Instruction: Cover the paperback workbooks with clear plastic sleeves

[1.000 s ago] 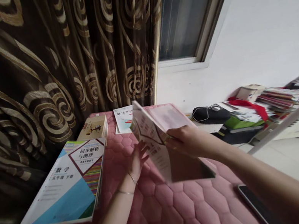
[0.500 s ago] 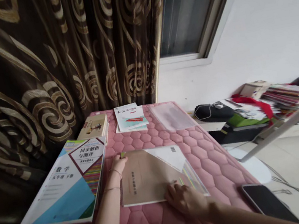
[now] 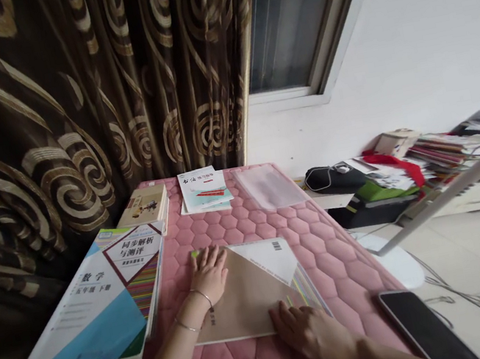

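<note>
Kraft-brown booklet point(image 3: 246, 296), one only, lay flat on a pink quilted mat point(image 3: 332, 256), its white corner panel with a barcode facing up. Two hands were on it, and four books or booklets lay on the mat in all, counting this one. The left hand point(image 3: 210, 274) lay palm down with fingers spread, at the booklet's upper left edge, its forearm coming in from the bottom of the view and two thin bracelets point(image 3: 200, 295) on the wrist. The right hand point(image 3: 311, 334) lay palm down too, with its fingers curved slightly over the booklet's lower right edge. Neither grip closed on anything: both stood wide and flat, pressing on the booklet, which lay between them.

Beyond the left hand lay a large math workbook point(image 3: 112, 295), and farther up, past the fingertips, a small tan book point(image 3: 145, 205) and a calligraphy workbook point(image 3: 202, 191). Ahead of the right hand lay one clear plastic sleeve point(image 3: 269, 186). One black smartphone point(image 3: 424, 326) lay just beyond the right hand, at the mat's edge. A brown curtain with gold spirals point(image 3: 54, 101) hung beyond the left hand.
</note>
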`<state>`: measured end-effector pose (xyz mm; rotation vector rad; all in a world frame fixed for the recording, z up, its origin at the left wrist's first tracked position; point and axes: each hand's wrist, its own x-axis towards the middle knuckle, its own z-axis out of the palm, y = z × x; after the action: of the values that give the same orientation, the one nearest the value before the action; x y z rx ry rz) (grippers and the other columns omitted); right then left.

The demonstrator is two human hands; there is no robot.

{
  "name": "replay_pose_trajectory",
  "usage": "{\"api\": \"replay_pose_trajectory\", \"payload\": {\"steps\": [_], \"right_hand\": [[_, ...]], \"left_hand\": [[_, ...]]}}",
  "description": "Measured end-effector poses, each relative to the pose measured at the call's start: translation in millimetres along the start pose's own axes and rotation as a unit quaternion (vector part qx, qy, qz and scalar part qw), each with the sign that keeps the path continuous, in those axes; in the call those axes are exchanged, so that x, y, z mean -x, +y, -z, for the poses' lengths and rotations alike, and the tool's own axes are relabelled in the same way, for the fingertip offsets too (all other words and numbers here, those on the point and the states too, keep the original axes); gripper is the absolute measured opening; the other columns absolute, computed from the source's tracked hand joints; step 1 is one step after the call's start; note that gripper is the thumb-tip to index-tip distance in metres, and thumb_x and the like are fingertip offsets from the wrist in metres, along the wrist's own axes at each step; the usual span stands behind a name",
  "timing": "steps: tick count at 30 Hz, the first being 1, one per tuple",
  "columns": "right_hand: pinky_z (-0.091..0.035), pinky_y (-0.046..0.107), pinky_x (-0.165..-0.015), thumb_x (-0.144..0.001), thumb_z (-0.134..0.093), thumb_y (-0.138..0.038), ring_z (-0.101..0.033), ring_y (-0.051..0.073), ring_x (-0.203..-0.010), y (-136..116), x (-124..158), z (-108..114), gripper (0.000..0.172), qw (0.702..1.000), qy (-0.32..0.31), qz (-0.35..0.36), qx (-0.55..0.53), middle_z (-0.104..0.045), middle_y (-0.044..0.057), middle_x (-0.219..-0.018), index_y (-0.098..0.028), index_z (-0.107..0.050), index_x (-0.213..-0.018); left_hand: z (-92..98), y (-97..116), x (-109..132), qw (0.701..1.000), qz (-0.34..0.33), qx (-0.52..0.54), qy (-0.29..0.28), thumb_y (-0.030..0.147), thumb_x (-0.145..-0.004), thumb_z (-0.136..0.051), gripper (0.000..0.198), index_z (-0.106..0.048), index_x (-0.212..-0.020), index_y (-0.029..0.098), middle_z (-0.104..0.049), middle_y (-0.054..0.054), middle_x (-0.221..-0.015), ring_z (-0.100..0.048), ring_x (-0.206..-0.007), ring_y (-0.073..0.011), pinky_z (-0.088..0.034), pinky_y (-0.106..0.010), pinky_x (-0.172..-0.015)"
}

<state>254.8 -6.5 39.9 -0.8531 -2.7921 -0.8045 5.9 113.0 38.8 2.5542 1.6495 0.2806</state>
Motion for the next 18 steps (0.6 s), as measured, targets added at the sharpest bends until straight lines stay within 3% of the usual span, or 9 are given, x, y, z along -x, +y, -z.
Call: {"api": "replay_pose_trajectory", "payload": {"steps": [3, 6, 10, 14, 18], "right_hand": [[-0.051, 0.032, -0.051, -0.086, -0.039, -0.006, -0.067, 0.021, -0.065, 4.5, 8.7, 2.7, 0.039, 0.997, -0.010, -0.022, -0.068, -0.071, 0.022, -0.108, -0.006, -0.061, -0.119], [-0.052, 0.029, -0.058, -0.090, -0.039, -0.007, -0.067, 0.017, -0.067, 8.9, 11.4, 9.2, 0.037, 0.983, -0.020, -0.071, -0.166, -0.072, 0.016, -0.108, -0.013, -0.063, -0.117], [-0.047, 0.023, -0.059, -0.089, -0.042, -0.006, -0.065, 0.014, -0.069, 17.7, 7.1, 18.9, 0.029, 0.954, -0.077, -0.130, -0.261, -0.072, 0.005, -0.089, -0.020, -0.067, -0.095], [-0.039, 0.023, -0.055, -0.082, -0.043, 0.002, -0.062, 0.013, -0.063, 44.1, -4.3, 33.0, 0.030, 0.950, -0.110, -0.163, -0.242, -0.068, 0.002, -0.074, -0.020, -0.064, -0.080], [-0.032, 0.025, -0.053, -0.089, -0.042, -0.007, -0.059, 0.014, -0.061, 95.6, -33.1, 57.8, 0.028, 0.950, -0.111, -0.242, -0.165, -0.068, 0.005, -0.074, -0.019, -0.066, -0.082]], "left_hand": [[-11.4, -6.2, 0.9, 1.000, -0.014, -0.011, 0.017, 0.028, -0.096, -0.037, 0.053, -0.039, -0.149, 0.031, -0.031, -0.003, -0.160, -0.025, -0.148, -0.0286, -0.014, -0.061, -0.119], [-8.5, -13.4, -0.4, 0.999, -0.024, 0.024, 0.007, 0.030, -0.095, -0.042, 0.052, -0.044, -0.146, 0.026, -0.032, -0.005, -0.159, -0.027, -0.147, -0.0287, -0.015, -0.059, -0.120], [7.9, -32.1, 1.1, 0.988, -0.022, 0.155, 0.017, 0.030, -0.094, -0.040, 0.040, -0.066, -0.123, 0.020, -0.054, -0.009, -0.144, -0.048, -0.134, -0.0229, -0.033, -0.045, -0.116], [11.4, -57.9, 8.9, 0.939, 0.053, 0.329, 0.081, 0.042, -0.095, -0.034, 0.046, -0.073, -0.103, 0.018, -0.072, -0.011, -0.116, -0.064, -0.113, -0.0210, -0.045, -0.039, -0.107], [-2.1, -73.6, 12.5, 0.867, 0.130, 0.445, 0.184, 0.048, -0.097, -0.025, 0.054, -0.068, -0.107, 0.018, -0.072, -0.012, -0.115, -0.065, -0.112, -0.0220, -0.049, -0.041, -0.103]]}}
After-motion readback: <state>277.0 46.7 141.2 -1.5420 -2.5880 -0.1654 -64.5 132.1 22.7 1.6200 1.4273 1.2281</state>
